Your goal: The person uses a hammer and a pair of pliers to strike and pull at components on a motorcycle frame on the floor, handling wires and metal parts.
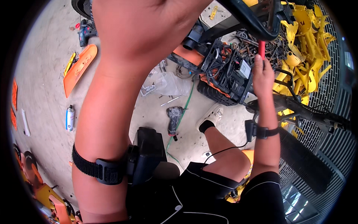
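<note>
My left hand (145, 26) is large at the top of the view; its fingers run out of the frame or are hidden, so what they hold does not show. Farther right, my right hand (263, 76) is closed around a slim red bar-like piece (261, 49), whose kind I cannot make out. Its upper end meets a thick black curved tube (257, 28). Below the tube stands an orange and black wheeled machine (223, 71) with its wiring bared. A silver-grey box (244, 69) sits among the wires, just left of my right hand.
A cordless drill (174, 120) lies on the floor beside a green cord (187, 100). Left of my arm are a spray can (69, 118), an orange panel (80, 69) and another power tool (86, 33). Yellow plastic parts (309, 48) are heaped at the right.
</note>
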`<action>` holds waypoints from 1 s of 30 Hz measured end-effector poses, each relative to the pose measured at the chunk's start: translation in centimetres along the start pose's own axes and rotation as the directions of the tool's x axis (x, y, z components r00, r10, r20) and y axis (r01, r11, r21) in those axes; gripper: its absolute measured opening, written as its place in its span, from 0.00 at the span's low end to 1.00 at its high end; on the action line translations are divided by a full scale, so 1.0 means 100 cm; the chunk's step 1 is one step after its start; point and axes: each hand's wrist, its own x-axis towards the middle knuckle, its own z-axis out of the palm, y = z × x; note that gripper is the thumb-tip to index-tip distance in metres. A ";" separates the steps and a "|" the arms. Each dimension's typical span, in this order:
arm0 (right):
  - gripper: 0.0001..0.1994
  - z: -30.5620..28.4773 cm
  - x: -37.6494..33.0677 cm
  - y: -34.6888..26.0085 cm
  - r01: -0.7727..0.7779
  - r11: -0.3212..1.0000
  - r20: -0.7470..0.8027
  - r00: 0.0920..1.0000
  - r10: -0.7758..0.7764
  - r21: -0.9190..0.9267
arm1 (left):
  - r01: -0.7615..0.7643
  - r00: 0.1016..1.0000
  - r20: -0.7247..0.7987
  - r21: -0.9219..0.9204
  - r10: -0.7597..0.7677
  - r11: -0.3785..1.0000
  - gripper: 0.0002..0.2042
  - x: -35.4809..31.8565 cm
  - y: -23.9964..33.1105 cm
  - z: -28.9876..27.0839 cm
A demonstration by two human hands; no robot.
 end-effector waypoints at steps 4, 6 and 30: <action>0.28 0.045 -0.007 0.051 -0.026 0.920 0.181 0.978 0.105 -0.391 | -0.007 1.000 0.005 -0.019 0.007 1.000 0.01 0.000 -0.001 0.005; 0.30 0.040 -0.002 0.062 -0.113 0.878 0.133 0.972 0.195 -0.465 | -0.008 1.000 0.008 -0.019 0.008 1.000 0.01 -0.001 0.001 0.005; 0.17 0.102 -0.058 0.090 0.031 0.998 -0.207 0.977 -0.042 -0.056 | -0.027 0.996 0.083 0.034 0.024 0.999 0.01 -0.006 0.004 0.003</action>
